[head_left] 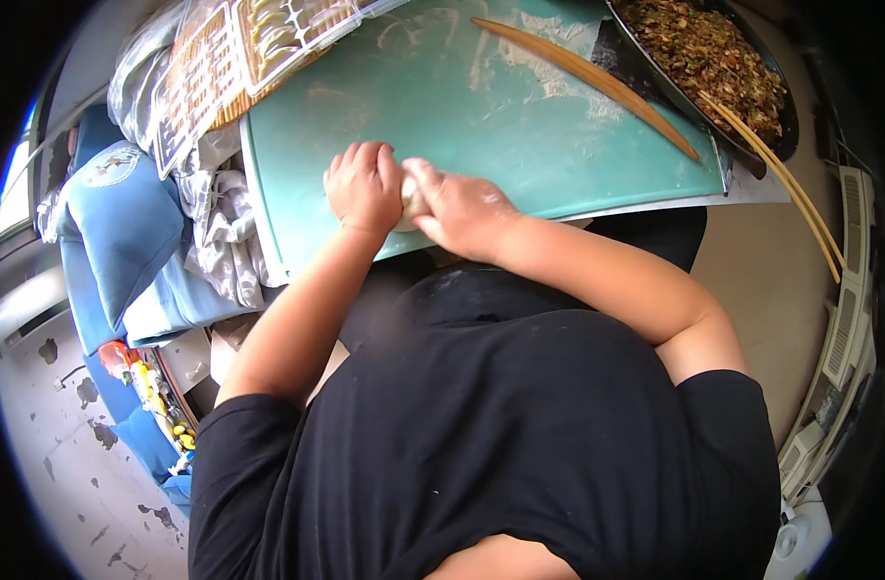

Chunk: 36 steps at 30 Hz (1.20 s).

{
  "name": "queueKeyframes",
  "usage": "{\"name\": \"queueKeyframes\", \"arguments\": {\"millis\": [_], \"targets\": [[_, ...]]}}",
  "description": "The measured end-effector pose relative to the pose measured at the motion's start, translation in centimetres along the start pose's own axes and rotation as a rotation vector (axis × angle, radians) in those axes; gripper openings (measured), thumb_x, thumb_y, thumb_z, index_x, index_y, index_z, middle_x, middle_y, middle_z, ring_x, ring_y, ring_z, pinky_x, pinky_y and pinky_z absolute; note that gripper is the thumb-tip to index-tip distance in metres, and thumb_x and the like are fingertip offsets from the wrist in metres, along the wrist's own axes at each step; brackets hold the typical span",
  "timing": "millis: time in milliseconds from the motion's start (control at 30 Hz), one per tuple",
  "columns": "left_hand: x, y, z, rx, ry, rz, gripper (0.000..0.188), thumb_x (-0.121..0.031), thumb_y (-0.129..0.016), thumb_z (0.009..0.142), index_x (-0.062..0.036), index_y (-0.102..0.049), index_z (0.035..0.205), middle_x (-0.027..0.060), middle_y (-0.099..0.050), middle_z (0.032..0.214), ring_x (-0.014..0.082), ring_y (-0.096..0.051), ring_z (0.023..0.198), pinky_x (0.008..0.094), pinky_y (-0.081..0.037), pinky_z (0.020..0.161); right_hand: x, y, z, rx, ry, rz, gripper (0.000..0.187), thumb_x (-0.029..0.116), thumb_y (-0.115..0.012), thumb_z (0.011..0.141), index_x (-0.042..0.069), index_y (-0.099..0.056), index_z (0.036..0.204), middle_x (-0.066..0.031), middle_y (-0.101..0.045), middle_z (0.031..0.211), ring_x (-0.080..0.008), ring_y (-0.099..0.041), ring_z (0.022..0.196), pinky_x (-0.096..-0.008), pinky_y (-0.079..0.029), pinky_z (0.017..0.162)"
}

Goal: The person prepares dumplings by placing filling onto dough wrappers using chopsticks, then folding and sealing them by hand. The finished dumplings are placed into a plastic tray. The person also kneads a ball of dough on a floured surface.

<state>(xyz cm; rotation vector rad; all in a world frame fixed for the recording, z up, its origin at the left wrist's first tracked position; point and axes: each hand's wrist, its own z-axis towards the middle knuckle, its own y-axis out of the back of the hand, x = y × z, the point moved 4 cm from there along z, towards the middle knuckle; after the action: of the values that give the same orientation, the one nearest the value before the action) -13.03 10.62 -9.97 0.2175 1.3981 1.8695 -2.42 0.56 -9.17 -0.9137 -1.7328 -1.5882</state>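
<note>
A lump of pale dough (413, 201) is squeezed between my two hands above the near edge of the green mat (365, 116). My left hand (365, 186) is closed against its left side, fingers curled. On the other side, my right hand (467, 211) wraps the dough with its thumb and fingers, slightly smeared by motion. Much of the dough is hidden by the hands. Farther off, a tapered wooden rolling pin (592, 75) lies slantwise on the mat, beside scattered white flour (539, 60).
At the far right, a dark pan (788, 135) holds chopped filling (703, 53), with long chopsticks (785, 179) across its rim. Shaped dumplings (273, 34) sit in a white divided tray (240, 43) at the far left. A blue cushion (124, 227) is left of the table.
</note>
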Motion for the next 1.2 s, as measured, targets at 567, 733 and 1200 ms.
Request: {"name": "queueKeyframes", "arguments": {"millis": [567,733,1200], "targets": [[0.8,-3.9,7.2,0.458,0.546,-0.353,0.049,-0.052,-0.041,0.086,-0.0105,-0.066,0.095,0.0101,-0.066,0.085,0.0265,-0.061,0.085,0.0359,-0.045,0.080,-3.2,0.6,5.0,0.015,-0.406,0.366,0.052,0.020,-0.052,0.079,-0.001,-0.034,0.123,-0.0206,-0.061,0.096,-0.0282,-0.063,0.083,-0.0373,-0.051,0.067],[-1.1,0.9,4.9,0.541,0.530,-0.241,0.053,-0.053,-0.043,0.085,-0.0067,-0.065,0.098,0.0150,-0.065,0.093,0.0307,-0.061,0.090,0.0367,-0.045,0.082,0.6,1.5,2.7,-0.082,0.084,-0.101,0.035,0.014,-0.052,0.078,0.003,-0.043,0.110,-0.0203,-0.057,0.110,-0.0368,-0.056,0.098,-0.0437,-0.045,0.083],[-2.4,-2.7,5.1,0.241,-0.141,0.116,0.016,-0.022,-0.051,0.084,-0.0090,-0.060,0.081,0.0081,-0.058,0.084,0.0305,-0.054,0.081,0.0408,-0.042,0.074,-6.4,4.4,1.7,-0.503,0.183,-0.028,0.014,0.019,-0.059,0.081,0.008,-0.058,0.090,-0.0083,-0.061,0.079,-0.0264,-0.059,0.069,-0.0364,-0.048,0.061]]}}
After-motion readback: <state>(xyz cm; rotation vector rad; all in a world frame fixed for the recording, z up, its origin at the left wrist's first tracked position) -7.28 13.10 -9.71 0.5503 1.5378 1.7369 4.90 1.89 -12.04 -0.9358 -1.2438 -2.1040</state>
